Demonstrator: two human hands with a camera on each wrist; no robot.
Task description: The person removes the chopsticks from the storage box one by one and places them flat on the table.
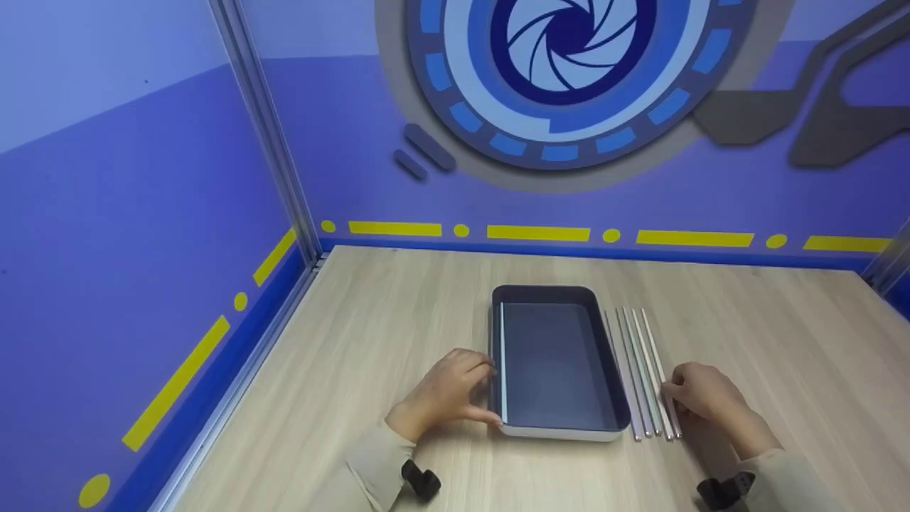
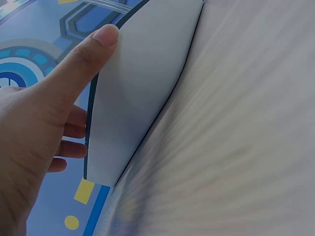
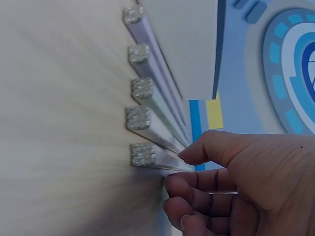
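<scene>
A dark-lined rectangular tray (image 1: 558,431) with a pale outer wall lies on the wooden table. My left hand (image 1: 455,390) holds its left side, thumb against the near left corner and the other fingers at the rim. Inside, a thin pale chopstick (image 1: 503,363) runs along the left wall. To the tray's right, several metallic chopsticks (image 1: 643,384) lie side by side, their square ends glittery in the right wrist view. There my right hand (image 3: 226,182) pinches the outermost chopstick (image 3: 152,156) between thumb and index finger; the other fingers are curled below.
Wooden table (image 1: 377,306) surface extends to both sides of the tray. A blue-purple wall (image 1: 341,163) with yellow markings stands behind the table, and another closes off the left. A metal post (image 1: 274,142) rises at the back left corner.
</scene>
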